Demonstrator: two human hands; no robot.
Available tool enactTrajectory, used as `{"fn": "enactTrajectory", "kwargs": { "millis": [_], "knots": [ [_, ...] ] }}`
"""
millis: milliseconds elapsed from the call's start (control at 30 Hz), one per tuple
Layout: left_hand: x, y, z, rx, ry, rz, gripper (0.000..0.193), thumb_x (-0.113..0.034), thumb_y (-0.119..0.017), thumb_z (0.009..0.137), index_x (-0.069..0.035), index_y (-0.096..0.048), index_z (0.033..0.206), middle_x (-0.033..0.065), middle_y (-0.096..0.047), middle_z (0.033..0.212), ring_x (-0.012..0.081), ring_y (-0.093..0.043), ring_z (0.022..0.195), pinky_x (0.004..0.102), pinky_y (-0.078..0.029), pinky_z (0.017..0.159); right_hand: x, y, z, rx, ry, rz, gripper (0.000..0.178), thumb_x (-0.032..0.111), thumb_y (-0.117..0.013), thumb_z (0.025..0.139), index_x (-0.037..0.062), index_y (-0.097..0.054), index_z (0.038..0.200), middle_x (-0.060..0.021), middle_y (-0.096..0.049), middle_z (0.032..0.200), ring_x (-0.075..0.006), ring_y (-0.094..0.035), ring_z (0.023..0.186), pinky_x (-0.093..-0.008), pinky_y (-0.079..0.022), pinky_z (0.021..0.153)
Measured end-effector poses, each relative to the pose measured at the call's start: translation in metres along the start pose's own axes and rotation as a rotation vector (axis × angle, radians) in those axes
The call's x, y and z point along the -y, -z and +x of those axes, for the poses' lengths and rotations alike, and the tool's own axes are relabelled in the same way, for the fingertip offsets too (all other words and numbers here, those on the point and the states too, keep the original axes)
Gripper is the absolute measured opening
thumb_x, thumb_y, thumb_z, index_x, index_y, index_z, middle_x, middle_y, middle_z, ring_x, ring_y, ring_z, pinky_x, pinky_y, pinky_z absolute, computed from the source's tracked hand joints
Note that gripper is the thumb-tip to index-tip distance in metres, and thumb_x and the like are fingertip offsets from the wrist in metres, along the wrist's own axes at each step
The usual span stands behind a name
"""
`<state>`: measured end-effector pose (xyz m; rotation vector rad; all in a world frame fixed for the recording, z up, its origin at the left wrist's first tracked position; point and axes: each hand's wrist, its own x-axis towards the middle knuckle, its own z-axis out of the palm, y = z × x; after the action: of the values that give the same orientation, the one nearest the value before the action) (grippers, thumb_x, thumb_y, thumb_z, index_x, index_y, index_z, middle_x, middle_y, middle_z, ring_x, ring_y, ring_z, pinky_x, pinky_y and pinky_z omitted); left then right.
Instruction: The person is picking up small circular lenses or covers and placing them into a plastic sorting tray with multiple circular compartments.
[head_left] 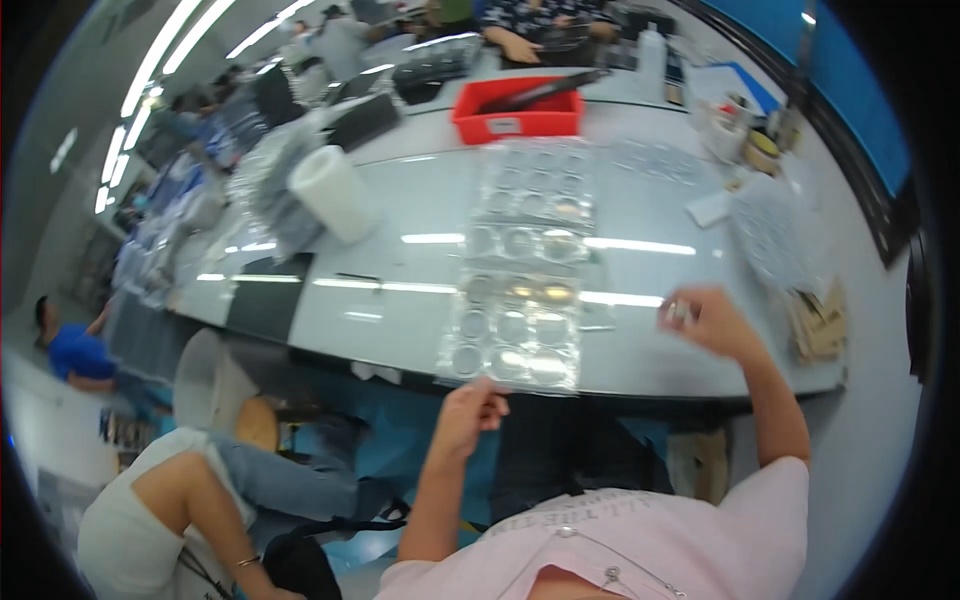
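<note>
Clear plastic trays with round wells lie in a column on the glossy pale table in front of me. A few wells in the trays have a yellowish shine. At the near edge of the closest tray is my left hand, its fingers curled in; whether it holds anything cannot be seen. My right hand is over the table to the right of the trays. Its fingers are pinched together around something small and shiny, too blurred to name.
A red bin with a dark long item stands behind the trays. To the left are a white roll and plastic wrap. More clear plastic and brown cardboard lie right. A person in white sits close on my left.
</note>
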<state>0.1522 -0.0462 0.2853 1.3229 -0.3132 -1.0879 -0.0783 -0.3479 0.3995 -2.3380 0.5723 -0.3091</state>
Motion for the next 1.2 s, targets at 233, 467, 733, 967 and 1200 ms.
{"fn": "enactTrajectory", "kwargs": {
  "millis": [233, 467, 733, 967, 1200],
  "knots": [
    [-0.021, 0.005, -0.028, 0.209, -0.013, 0.095, 0.039, -0.031, -0.048, 0.101, -0.001, -0.072, 0.098, 0.0036, -0.066, 0.075, 0.0062, -0.055, 0.056, 0.0176, -0.039, 0.051, 0.02, -0.095, 0.018, 0.279, -0.097, 0.408, 0.029, 0.027, -0.078, 0.078, 0.0013, -0.067, 0.086, -0.0027, -0.062, 0.068, -0.0093, -0.051, 0.063, -0.0291, -0.042, 0.058],
    [-0.013, 0.021, -0.031, 0.104, 0.1, 0.054, 0.041, -0.037, -0.049, 0.1, -0.001, -0.068, 0.105, 0.0063, -0.069, 0.089, 0.0099, -0.061, 0.067, 0.023, -0.047, 0.061, 0.039, -0.118, 0.004, 0.127, -0.015, 0.326, 0.022, 0.018, -0.076, 0.079, 0.0014, -0.062, 0.081, -0.0033, -0.064, 0.07, -0.0096, -0.052, 0.058, -0.0246, -0.043, 0.057],
    [-0.021, 0.027, -0.013, -0.033, -0.182, -0.075, 0.029, -0.014, -0.07, 0.088, 0.0, -0.061, 0.111, 0.0037, -0.069, 0.095, 0.0097, -0.065, 0.084, 0.0255, -0.053, 0.076, 0.048, -0.1, -0.021, 0.459, -0.275, 0.757, 0.016, 0.013, -0.07, 0.087, 0.0014, -0.06, 0.082, -0.0052, -0.067, 0.072, -0.005, -0.057, 0.055, -0.0199, -0.041, 0.047],
    [-0.031, 0.054, -0.031, 0.128, -0.077, 0.244, 0.029, -0.006, -0.07, 0.086, 0.001, -0.06, 0.112, 0.0067, -0.069, 0.095, 0.0099, -0.064, 0.078, 0.0238, -0.052, 0.068, 0.052, -0.11, -0.009, 0.184, -0.279, 0.569, 0.021, 0.019, -0.069, 0.086, 0.0022, -0.056, 0.082, 0.0014, -0.05, 0.063, -0.0061, -0.046, 0.047, -0.0244, -0.037, 0.042],
    [-0.033, 0.053, -0.002, 0.165, -0.089, 0.268, 0.023, -0.008, -0.068, 0.088, 0.0, -0.061, 0.108, 0.001, -0.069, 0.087, 0.0026, -0.058, 0.068, 0.0168, -0.042, 0.058, 0.026, -0.109, -0.008, 0.275, -0.231, 0.596, 0.023, 0.022, -0.072, 0.086, 0.0057, -0.057, 0.084, 0.0045, -0.048, 0.062, -0.0037, -0.04, 0.047, -0.0225, -0.031, 0.041]
  ]
}}
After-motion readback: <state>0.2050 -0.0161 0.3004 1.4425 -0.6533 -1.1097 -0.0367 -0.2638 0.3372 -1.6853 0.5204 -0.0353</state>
